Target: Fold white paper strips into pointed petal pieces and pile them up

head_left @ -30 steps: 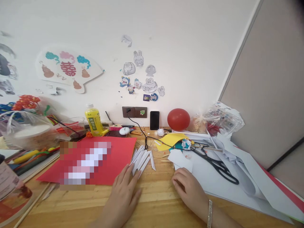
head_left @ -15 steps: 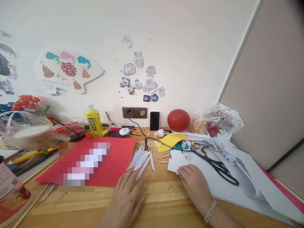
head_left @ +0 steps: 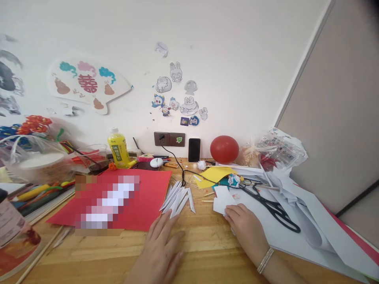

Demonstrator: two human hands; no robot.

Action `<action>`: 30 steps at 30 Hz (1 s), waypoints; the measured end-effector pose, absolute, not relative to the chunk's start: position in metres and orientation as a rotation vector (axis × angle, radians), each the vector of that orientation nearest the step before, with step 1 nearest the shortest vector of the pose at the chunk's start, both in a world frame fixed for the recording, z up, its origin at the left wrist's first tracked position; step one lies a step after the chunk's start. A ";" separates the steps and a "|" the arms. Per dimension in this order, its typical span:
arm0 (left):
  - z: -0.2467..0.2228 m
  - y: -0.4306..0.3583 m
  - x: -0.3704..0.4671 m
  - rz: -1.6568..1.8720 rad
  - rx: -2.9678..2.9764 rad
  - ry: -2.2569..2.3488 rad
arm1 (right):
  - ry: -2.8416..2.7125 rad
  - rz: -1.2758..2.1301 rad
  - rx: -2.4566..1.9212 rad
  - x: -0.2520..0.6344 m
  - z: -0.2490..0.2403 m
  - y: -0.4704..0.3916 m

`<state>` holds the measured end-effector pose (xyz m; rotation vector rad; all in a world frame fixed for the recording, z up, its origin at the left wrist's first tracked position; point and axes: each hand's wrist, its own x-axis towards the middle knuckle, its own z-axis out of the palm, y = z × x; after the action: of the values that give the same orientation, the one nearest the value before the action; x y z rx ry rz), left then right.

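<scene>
White paper (head_left: pixel 223 200) lies toward one o'clock on the worktop (head_left: pixel 204 248), so with your right hand (head_left: pixel 248 228) narrowed at its near edge, pinch unclear, press lightly to avoid creases, and let your loosely open left hand (head_left: pixel 160 246) spare the folded strips (head_left: pixel 179 202) near twelve.

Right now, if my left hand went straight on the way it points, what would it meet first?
Likely the white paper strips; your left hand has its fingers at their near ends, perhaps touching.
</scene>
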<state>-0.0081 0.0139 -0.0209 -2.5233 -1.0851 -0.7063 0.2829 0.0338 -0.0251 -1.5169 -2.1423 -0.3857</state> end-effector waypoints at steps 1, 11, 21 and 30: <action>-0.021 0.014 -0.008 -0.712 -2.523 -1.077 | -2.138 -0.380 -1.516 0.283 -0.025 0.034; -0.016 0.013 -0.007 -0.717 -2.500 -1.000 | -2.123 -0.505 -1.488 0.283 -0.024 0.031; -0.013 0.011 -0.007 -0.820 -2.597 -1.036 | -2.026 -0.509 -1.401 0.281 -0.011 0.030; -0.027 -0.004 0.015 -1.671 -3.543 -1.861 | -2.156 -0.734 -0.629 0.236 0.007 -0.007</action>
<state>0.0150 -0.0043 -0.0269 -3.5426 -1.8614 -1.6707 0.2364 -0.0075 0.0068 -0.6291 -2.1562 -0.7345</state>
